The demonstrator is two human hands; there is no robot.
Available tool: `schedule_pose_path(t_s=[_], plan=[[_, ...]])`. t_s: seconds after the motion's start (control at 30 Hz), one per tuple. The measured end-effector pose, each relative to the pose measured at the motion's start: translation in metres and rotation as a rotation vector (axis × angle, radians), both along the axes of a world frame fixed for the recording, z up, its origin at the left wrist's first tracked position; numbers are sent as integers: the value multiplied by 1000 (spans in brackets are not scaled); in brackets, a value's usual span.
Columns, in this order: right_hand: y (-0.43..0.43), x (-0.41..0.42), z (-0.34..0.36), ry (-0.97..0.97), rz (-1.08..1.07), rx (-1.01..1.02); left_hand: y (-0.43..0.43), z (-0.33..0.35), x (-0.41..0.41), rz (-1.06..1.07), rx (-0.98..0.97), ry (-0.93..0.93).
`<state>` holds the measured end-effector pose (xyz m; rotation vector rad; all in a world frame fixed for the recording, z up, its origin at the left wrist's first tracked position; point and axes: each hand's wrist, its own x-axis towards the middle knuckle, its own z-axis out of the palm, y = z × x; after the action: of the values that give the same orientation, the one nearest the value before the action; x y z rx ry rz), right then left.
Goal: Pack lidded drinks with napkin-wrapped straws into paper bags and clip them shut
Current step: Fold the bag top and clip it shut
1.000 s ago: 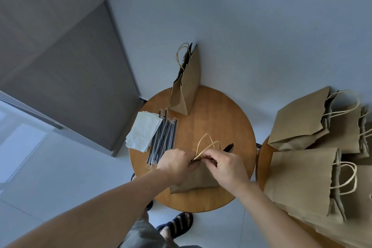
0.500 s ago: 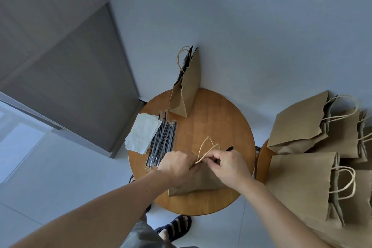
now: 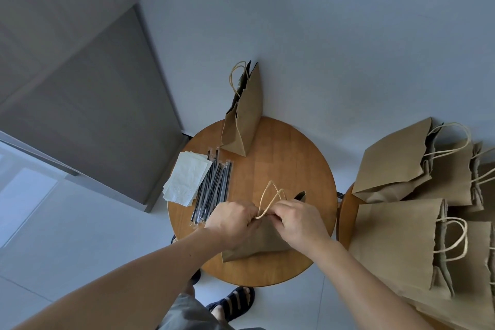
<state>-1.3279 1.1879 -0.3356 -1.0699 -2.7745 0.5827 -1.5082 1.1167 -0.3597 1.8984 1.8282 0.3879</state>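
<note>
A brown paper bag [image 3: 261,242] stands at the near side of the round wooden table [image 3: 300,163]. My left hand [image 3: 233,222] and my right hand [image 3: 300,220] pinch its top edge together, and its twine handles [image 3: 272,197] loop up between them. A dark corner pokes out past my right hand. What is inside the bag is hidden. A second paper bag [image 3: 245,115] stands at the table's far edge. Wrapped black straws [image 3: 214,190] and a stack of white napkins [image 3: 186,178] lie on the left side of the table.
Several more paper bags [image 3: 396,238] are piled on a second wooden surface to the right. A grey cabinet [image 3: 85,83] stands to the left and a pale wall behind. My sandalled foot [image 3: 233,303] shows under the table's near edge.
My hands have drawn closer together on the bag's top. The dark piece beside my right hand shows less than a second ago.
</note>
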Motion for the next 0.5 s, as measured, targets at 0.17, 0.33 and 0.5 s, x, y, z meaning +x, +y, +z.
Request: schedule_pose_path(t_s=[0.17, 0.33, 0.5], plan=[[1, -2, -2, -111, 20, -10, -1, -1, 1, 13, -38, -1], [-3, -3, -4, -124, 55, 9, -10, -2, 3, 30, 21, -36], [-13, 6, -2, 19, 77, 54, -12, 2, 6, 55, -32, -31]])
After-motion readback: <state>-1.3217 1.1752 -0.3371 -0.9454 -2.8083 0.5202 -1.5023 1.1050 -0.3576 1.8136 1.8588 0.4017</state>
